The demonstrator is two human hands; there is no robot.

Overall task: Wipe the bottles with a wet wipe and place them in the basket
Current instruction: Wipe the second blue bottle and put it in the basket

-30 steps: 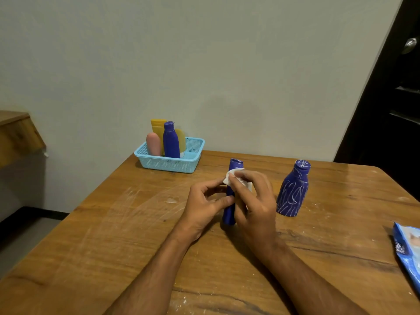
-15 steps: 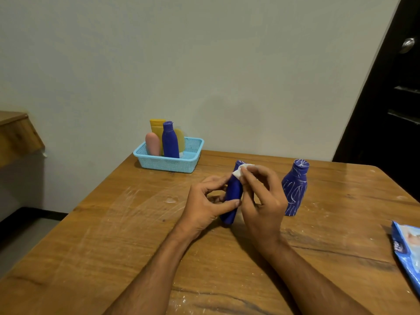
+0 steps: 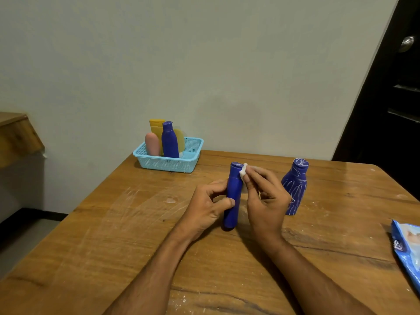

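From my remote seat, the table (image 3: 127,223) read as wood with a warm brown grain, its finish scuffed and streaked with pale scratches and chalky white specks. The slim blue bottle (image 3: 234,192) looked like smooth matt plastic, with thin white marks left at its cap. The wipe (image 3: 243,172) was a soft white cloth-like wad. The flared blue bottle (image 3: 295,187) was also plastic, its surface covered in white scribbled lines. The basket (image 3: 168,163) was pale blue perforated plastic. The packet (image 3: 406,251) at the edge looked like glossy, crinkled film. The door knob (image 3: 406,43) shone like polished metal.
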